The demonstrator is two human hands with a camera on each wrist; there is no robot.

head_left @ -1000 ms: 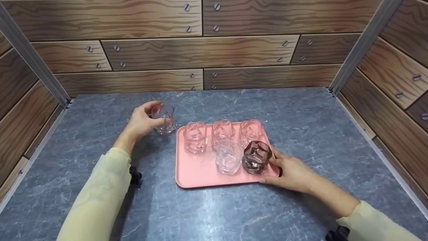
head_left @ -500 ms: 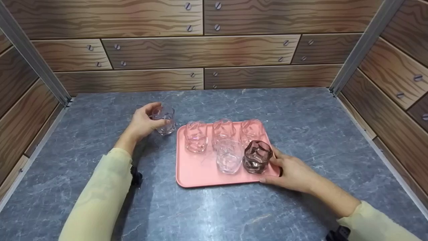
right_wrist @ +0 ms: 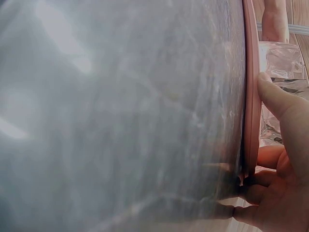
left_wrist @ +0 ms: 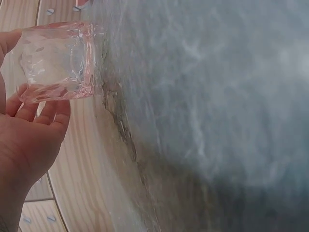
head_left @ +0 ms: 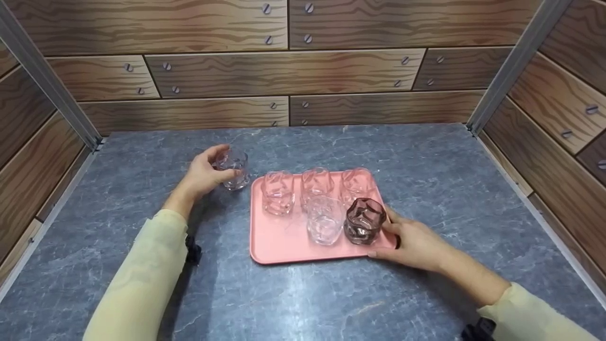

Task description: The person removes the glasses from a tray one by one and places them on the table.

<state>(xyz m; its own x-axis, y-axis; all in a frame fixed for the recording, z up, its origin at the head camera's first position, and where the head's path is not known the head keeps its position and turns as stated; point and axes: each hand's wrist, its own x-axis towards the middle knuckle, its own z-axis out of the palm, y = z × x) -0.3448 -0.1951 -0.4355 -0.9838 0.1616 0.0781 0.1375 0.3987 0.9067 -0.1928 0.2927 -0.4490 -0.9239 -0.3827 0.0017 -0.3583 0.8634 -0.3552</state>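
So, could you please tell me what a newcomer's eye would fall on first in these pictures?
Probably the pink tray, bright in the middle of the grey-blue tabletop. Next would come the dark glass at its near right corner, by the right hand, standing out among four clear glasses. The left hand holds another clear glass beside the tray's far left corner.

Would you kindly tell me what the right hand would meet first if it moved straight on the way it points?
The right hand, gripping the pink tray, would probably meet the dark glass first; any gap between them is unclear.
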